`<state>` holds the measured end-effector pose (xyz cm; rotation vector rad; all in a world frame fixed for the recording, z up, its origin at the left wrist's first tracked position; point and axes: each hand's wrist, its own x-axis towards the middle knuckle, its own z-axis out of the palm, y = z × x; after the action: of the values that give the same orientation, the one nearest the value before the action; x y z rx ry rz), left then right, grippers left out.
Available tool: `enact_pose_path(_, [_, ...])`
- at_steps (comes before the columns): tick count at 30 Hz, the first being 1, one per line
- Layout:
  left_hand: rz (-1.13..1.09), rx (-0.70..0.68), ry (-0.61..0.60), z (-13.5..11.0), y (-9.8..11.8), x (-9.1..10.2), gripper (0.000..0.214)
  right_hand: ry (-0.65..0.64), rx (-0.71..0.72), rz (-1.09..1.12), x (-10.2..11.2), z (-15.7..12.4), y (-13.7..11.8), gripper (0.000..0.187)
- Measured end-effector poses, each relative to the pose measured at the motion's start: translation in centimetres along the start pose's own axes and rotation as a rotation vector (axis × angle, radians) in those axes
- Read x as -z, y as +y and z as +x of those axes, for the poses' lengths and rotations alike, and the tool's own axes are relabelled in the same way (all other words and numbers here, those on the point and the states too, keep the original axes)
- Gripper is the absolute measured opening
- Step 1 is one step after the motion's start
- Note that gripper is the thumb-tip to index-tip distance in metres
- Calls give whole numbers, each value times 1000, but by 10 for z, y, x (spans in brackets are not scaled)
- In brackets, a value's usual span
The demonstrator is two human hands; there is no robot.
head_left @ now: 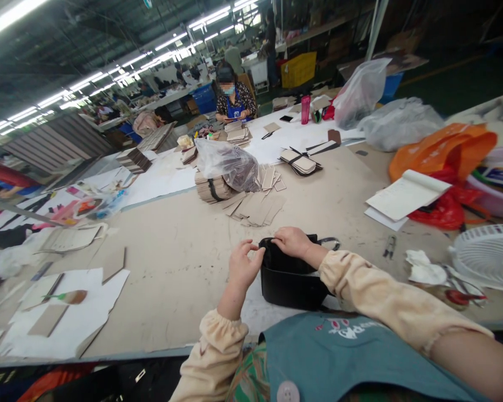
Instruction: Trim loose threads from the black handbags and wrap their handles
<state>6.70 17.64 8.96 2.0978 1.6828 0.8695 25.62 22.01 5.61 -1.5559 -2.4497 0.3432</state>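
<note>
- Left hand (243, 267): thumb and fingertips are drawn together in a pinch on the upper left corner of the black bag (291, 285). The cream sleeve is gathered at the wrist.
- Right hand (292, 242): lies across the bag's top rim, fingers curled down over the far edge and gripping it. The forearm comes in from the right in a matching cream sleeve.
- Black bag: stands upright on the table (171, 268) at the near edge, directly in front of the person and between the two hands. Its mouth faces up, and a dark strap (330, 242) trails out on its right side.
- Just right of the bag: a small metal tool (389, 246), crumpled white tissue (424, 272) and a white fan grille (488, 255).
- Beyond the bag, mid-table: loose cardboard pieces (256, 207) are fanned out. Behind them is a banded cardboard stack (212, 188), partly covered by a clear plastic bag (228, 162).
- Right side: an open notepad (406, 195) rests against a red plastic bag (444, 211), with an orange plastic bag (440, 146) behind.
- Left side: a brush (69, 297) lies on white paper sheets among cardboard offcuts.
- Far end: a seated co-worker (233, 96) has both hands on a pile of pieces, well apart from the person. A pink bottle (305, 109) stands nearby.
</note>
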Motion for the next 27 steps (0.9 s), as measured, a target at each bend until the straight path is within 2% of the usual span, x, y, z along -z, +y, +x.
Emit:
enact_pose_path(5, [251, 15, -37, -2, 13, -4, 33, 8, -36, -17, -2, -2, 0, 31])
enact_pose_path(11, [373, 31, -115, 3, 25, -15, 36, 15, -46, -23, -1, -11, -6, 31])
enact_pose_path(17, [365, 52, -195, 4, 17, -19, 18, 13, -43, -7, 1, -16, -8, 32])
enact_pose_path(23, [316, 57, -233, 6, 15, -16, 21, 0, -46, 1, 2, -17, -8, 32])
enact_pose_path(27, [380, 92, -257, 10, 23, -17, 37, -6, -36, 1, 2, -17, -8, 31])
